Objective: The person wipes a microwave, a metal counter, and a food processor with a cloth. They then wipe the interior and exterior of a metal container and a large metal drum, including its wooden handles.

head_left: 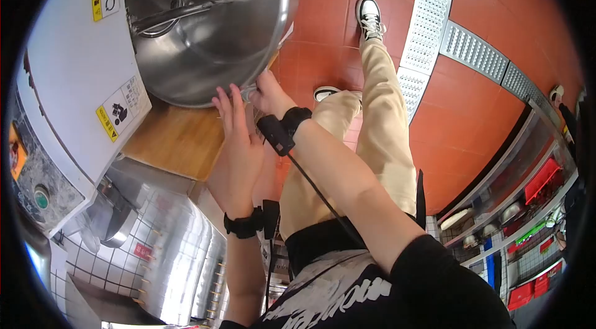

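A large steel mixing bowl (205, 62) with a curved metal mixing arm (180, 17) inside fills the upper left. Close to its lower rim, my left hand (239, 133) is open, fingers stretched towards the bowl's outer side; whether the fingertips touch it is hard to tell. Just to the right, my right hand (270, 94) is closed around a small metal handle (249, 91) at the bowl's outer edge, with part of the handle hidden by the fingers. Both wrists wear black straps with small devices and cables.
The white machine body (74, 74) with warning labels and a green button (41, 198) stands at left. Below the bowl is a wooden surface (177, 142). Metal drain covers (428, 18) cross the red tiled floor (323, 12). Shelves with red items (543, 180) are at right.
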Motion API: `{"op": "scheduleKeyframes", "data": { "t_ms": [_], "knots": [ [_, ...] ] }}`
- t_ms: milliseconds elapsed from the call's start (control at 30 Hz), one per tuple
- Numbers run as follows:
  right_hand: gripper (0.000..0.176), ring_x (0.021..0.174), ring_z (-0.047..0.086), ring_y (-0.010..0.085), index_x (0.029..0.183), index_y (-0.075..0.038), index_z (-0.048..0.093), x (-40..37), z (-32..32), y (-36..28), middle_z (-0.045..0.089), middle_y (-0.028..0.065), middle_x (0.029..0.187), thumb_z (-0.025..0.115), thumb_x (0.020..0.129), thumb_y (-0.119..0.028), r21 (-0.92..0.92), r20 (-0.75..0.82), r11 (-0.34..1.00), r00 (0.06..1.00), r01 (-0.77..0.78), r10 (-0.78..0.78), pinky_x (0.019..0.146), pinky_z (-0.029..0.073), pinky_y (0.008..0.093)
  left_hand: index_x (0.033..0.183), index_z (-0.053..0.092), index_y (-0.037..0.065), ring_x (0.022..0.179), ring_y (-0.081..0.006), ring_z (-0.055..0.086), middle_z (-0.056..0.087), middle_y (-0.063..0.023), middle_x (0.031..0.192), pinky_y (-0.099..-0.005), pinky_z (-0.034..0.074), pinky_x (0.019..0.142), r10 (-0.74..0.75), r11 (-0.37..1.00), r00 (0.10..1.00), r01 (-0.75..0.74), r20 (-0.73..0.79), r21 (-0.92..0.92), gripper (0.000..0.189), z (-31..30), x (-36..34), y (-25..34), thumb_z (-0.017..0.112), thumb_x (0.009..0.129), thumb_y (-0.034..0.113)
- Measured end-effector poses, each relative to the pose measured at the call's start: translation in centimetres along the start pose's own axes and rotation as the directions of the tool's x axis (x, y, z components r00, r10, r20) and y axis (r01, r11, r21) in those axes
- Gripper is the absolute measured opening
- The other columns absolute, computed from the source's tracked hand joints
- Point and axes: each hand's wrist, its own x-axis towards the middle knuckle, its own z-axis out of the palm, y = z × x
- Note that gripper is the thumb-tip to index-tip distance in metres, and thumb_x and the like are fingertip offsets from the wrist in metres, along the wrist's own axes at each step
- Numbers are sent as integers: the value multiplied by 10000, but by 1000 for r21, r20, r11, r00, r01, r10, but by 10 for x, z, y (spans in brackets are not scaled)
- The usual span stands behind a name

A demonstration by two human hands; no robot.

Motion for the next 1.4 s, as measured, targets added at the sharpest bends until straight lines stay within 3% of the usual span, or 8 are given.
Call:
{"op": "scheduleKeyframes", "data": {
  "t_ms": [500,667,833,900,1067,1167,1267,1400],
  "knots": [
    [348,1195,580,335,1239,48,520,-86,53,-87,594,200,1268,391,939,-70,-52,7,979,981,-195,196,1091,450,471,1541,282,76,1507,-327,142,213,-159,1617,-394,255,1195,-123,981,992,124,16,-150,815,-20,1,3,344,775,-194],
    [344,1040,627,272,1208,-24,529,-105,83,-169,625,112,1153,469,870,-42,-326,-38,943,997,-69,60,887,527,448,1547,243,57,1510,-337,119,185,-165,1623,-415,226,1209,-104,990,994,107,40,-96,764,-17,2,-3,390,820,-127],
    [605,1051,558,250,1381,-160,384,-82,152,-217,539,116,1218,482,816,30,-689,-90,696,930,199,-355,859,510,399,1564,148,46,1514,-363,46,89,-188,1636,-444,197,1217,-158,982,981,168,112,-89,787,-21,6,6,448,840,-34],
    [687,1086,547,237,1430,-165,349,-43,145,-222,533,131,1236,471,797,73,-928,5,339,916,154,-402,889,498,391,1559,141,24,1503,-410,50,93,-223,1626,-463,184,1219,-123,991,989,126,80,-44,801,-16,6,6,451,823,-36],
    [697,1147,545,286,1451,-152,319,15,120,-256,512,180,1276,446,810,90,-781,-94,620,965,81,-244,908,507,425,1563,121,23,1497,-438,-11,33,-242,1625,-477,130,1228,-253,964,957,261,139,-42,892,-21,16,25,467,748,-87],
    [649,1143,549,300,1442,-124,303,10,126,-249,510,180,1277,441,836,60,-863,-381,438,892,-249,-243,882,519,446,1564,135,31,1501,-428,-18,31,-229,1630,-479,124,1229,-259,959,962,267,85,-99,916,-12,16,21,446,717,-128],
    [602,1225,544,255,1509,-119,282,14,43,-238,511,142,1372,470,946,-20,-801,-263,582,956,-139,-133,1010,489,434,1561,180,47,1504,-418,-19,38,-212,1635,-475,127,1229,-294,928,952,306,90,-211,928,-13,16,21,421,691,-165],
    [613,1204,558,246,1469,-129,347,-67,112,-242,527,107,1360,444,885,29,-543,-299,814,953,-207,43,1012,478,409,1548,261,81,1505,-415,2,90,-188,1637,-475,142,1227,-304,907,951,304,47,-291,921,-9,15,12,418,678,-179]
  ]
}}
